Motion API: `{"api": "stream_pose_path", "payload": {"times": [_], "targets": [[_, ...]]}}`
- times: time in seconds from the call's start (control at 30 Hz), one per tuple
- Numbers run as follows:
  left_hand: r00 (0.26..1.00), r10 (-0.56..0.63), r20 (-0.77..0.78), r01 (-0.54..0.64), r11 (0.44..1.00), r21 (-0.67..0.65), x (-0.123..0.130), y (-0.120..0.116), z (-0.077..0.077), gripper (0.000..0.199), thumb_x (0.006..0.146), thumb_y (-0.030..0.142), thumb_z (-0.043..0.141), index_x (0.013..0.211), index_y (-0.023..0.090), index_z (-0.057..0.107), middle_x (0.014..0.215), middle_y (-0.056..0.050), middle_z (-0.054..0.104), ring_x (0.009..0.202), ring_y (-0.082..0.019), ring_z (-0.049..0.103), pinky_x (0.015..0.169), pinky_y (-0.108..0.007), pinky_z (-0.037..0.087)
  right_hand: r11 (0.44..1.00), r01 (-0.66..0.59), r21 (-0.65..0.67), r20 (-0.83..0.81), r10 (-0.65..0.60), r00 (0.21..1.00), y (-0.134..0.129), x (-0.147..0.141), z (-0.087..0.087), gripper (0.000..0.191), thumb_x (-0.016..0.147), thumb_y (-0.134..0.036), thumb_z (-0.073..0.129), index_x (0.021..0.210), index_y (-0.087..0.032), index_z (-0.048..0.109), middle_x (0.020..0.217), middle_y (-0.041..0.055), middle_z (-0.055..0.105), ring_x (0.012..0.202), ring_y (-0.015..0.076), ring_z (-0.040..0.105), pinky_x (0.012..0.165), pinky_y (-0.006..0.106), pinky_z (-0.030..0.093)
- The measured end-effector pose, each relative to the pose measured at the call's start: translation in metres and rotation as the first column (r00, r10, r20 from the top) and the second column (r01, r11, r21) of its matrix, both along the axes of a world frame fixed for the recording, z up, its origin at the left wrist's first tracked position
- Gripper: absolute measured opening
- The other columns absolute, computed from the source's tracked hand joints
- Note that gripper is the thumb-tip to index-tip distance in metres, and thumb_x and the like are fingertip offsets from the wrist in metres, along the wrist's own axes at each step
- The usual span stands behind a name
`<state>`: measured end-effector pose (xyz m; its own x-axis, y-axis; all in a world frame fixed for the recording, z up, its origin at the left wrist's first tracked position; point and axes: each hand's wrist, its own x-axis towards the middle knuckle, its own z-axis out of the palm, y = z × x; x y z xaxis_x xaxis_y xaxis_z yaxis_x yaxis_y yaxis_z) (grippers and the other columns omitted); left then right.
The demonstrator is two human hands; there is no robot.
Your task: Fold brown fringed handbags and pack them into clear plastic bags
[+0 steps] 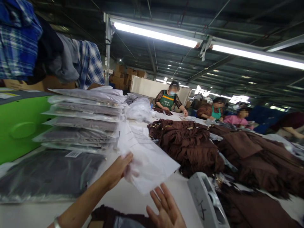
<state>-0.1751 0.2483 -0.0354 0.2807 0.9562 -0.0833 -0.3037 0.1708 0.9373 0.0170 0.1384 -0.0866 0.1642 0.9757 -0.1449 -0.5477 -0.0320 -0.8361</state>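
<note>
Apparent bag-handling step: left hand (125,165), fingers closed on a translucent plastic bag (152,158) at its eight o'clock, above the tabletop (184,193); right hand (166,209), at five o'clock, spread, empty; two-handed support would require closing it.

White bench (179,186), a bare strip at centre. Left side: a stack of bagged garments (83,122), one dark bagged garment (49,177) flat just nearer. Right side: heaped brown cloth (187,145), a grey device (198,196) beside it; dark cloth (103,212) at the near edge.
</note>
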Motion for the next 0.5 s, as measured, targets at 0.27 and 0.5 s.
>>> {"api": "stream_pose_path", "payload": {"times": [0.27, 0.5], "targets": [[0.865, 0.062, -0.499, 0.041, 0.980, 0.193, -0.021, -0.019, -0.025, 0.047, 0.073, 0.066, 0.055, 0.075, 0.019, 0.060, 0.068, -0.002, 0.066, 0.075, -0.025, 0.064, 0.064, -0.030, 0.051, 0.983, 0.062, -0.171, -0.159, -0.089, 0.983, -0.014, -0.004, 0.015, 0.056, 0.051, -0.044, 0.093, 0.089, -0.013, 0.067, 0.081, 0.0088, 0.075, 0.068, 0.0225, 0.071, 0.058, 0.033, 0.058], [0.803, 0.083, -0.590, 0.041, 0.980, 0.193, -0.048, -0.020, -0.049, 0.046, 0.069, 0.063, 0.052, 0.078, 0.019, 0.063, 0.072, -0.004, 0.070, 0.075, -0.027, 0.067, 0.063, -0.031, 0.050, 0.978, 0.046, -0.202, 0.010, -0.045, 0.999, -0.029, -0.001, 0.000, 0.064, 0.049, -0.053, 0.090, 0.089, -0.009, 0.068, 0.082, 0.0114, 0.075, 0.064, 0.0210, 0.071, 0.053, 0.029, 0.057]]}}
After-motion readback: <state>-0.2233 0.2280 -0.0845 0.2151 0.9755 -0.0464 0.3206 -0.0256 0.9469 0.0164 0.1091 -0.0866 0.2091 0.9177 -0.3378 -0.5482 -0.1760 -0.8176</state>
